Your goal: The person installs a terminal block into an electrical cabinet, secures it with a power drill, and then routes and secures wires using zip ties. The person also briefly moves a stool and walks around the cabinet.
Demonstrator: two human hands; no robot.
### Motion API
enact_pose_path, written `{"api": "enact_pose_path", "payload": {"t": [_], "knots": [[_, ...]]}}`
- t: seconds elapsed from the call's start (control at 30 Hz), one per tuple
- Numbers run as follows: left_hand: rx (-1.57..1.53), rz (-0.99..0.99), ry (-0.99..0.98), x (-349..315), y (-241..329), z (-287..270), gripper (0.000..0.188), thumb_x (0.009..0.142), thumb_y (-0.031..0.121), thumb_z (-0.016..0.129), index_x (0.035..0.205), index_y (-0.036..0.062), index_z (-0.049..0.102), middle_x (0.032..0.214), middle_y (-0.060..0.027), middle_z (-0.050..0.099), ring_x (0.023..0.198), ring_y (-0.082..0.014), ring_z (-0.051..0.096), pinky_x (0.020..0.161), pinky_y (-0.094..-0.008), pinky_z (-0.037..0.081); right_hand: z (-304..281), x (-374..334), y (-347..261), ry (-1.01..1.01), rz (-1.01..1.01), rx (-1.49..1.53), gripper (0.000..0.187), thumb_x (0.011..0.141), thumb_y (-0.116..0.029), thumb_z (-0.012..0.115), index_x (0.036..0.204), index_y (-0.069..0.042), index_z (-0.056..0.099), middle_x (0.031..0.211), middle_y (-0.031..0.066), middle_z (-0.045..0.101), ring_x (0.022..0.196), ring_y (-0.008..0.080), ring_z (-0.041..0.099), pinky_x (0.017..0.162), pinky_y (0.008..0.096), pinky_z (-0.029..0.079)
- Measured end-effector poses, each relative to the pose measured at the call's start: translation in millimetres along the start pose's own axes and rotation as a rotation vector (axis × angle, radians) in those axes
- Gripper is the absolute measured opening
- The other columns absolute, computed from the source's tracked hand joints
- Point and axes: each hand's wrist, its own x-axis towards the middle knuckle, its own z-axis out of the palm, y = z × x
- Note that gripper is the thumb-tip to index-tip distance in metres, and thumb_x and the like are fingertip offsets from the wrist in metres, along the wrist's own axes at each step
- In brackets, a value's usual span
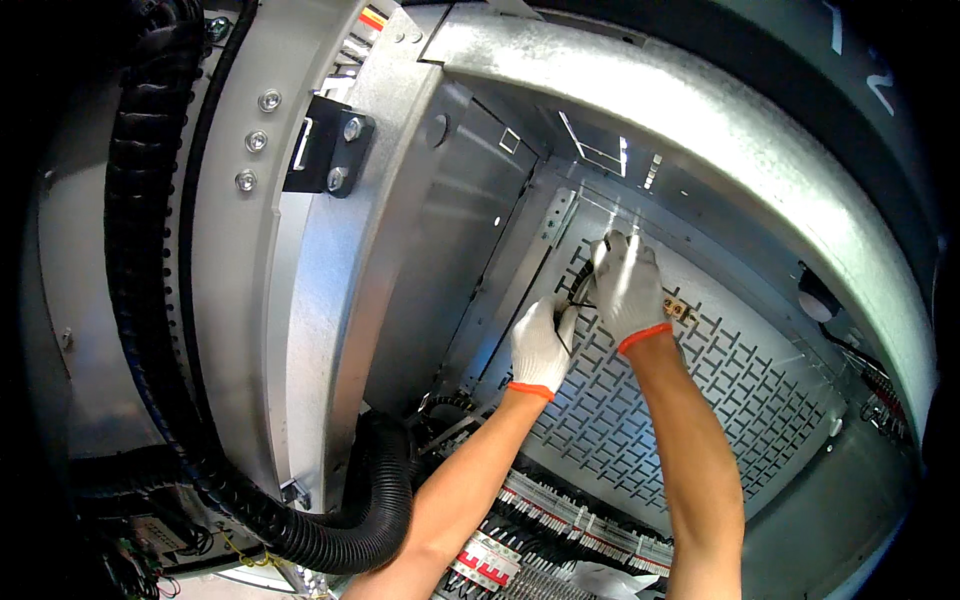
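Note:
Both my hands wear white knit gloves with orange cuffs and work close together at the upper left of a slotted metal panel (600,400). My left hand (541,342) is closed, thumb and fingers pinched round a thin black cable tie (580,304); part of the strand curves down past the thumb. Just above and to the right, my right hand (627,283) has its fingers curled in against the panel. What those fingers hold is hidden behind the glove. A short black cable bundle (580,280) runs between the two hands, against the panel.
A metal cabinet frame (350,300) encloses the space. Thick black corrugated conduit (385,510) bends beside my left forearm. Below the panel sit terminal rows (580,520) and a red-and-white breaker (487,560). A small yellowish block (678,309) is right of my right wrist.

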Motion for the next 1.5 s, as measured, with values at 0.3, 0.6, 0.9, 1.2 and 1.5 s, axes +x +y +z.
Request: {"api": "enact_pose_path", "payload": {"t": [0.3, 0.6, 0.9, 1.2, 1.5], "knots": [[0.253, -0.151, -0.2, -12, 14, -13, 0.032, 0.098, 0.031, 0.06, 0.094, -0.0001, 0.067, 0.092, -0.023, 0.07, 0.089, -0.0429, 0.068, 0.078, -0.0496, 0.052, 1, 12, 14, 0.079, 0.231, 0.368, 0.011, 0.089, -0.007, 0.06, 0.094, -0.002, 0.069, 0.089, 0.0222, 0.07, 0.084, 0.0402, 0.071, 0.072, 0.0474, 0.058], [-0.105, -0.121, 0.011, -13, 9, 7, 0.035, 0.095, 0.026, 0.068, 0.119, 0.001, 0.062, 0.097, -0.021, 0.071, 0.087, -0.0376, 0.07, 0.079, -0.0408, 0.054, -3, 13, 28, -0.041, 0.301, 0.337, 0.02, 0.087, -0.015, 0.068, 0.105, -0.006, 0.071, 0.094, 0.0209, 0.072, 0.089, 0.0405, 0.07, 0.077, 0.0491, 0.057], [-0.012, -0.035, 0.009, -14, -15, 11, 0.019, 0.095, 0.015, 0.067, 0.11, 0.0034, 0.07, 0.095, -0.0204, 0.072, 0.089, -0.0354, 0.073, 0.078, -0.0382, 0.056, -60, -24, -20, 0.179, -0.193, 0.299, 0.023, 0.083, -0.014, 0.069, 0.102, -0.002, 0.068, 0.107, 0.0163, 0.068, 0.098, 0.0322, 0.068, 0.073, 0.0414, 0.058], [-0.107, -0.009, 0.058, -16, -12, 18, 0.022, 0.093, 0.016, 0.067, 0.11, 0.0018, 0.073, 0.097, -0.0184, 0.074, 0.086, -0.0308, 0.074, 0.078, -0.0354, 0.056, 7, -57, -18, -0.301, 0.217, 0.638, 0.034, 0.095, -0.027, 0.054, 0.08, -0.001, 0.071, 0.077, 0.0252, 0.069, 0.078, 0.0411, 0.071, 0.071, 0.0502, 0.056], [-0.095, 0.019, 0.117, -10, -23, 19, 0.02, 0.091, 0.013, 0.066, 0.108, 0.0031, 0.072, 0.094, -0.02, 0.072, 0.083, -0.032, 0.073, 0.075, -0.035, 0.055, 0, -50, -46, -0.146, 0.395, 1.142, 0.029, 0.094, -0.016, 0.055, 0.08, 0.005, 0.067, 0.082, 0.0306, 0.064, 0.081, 0.0462, 0.067, 0.073, 0.0494, 0.054]]}}
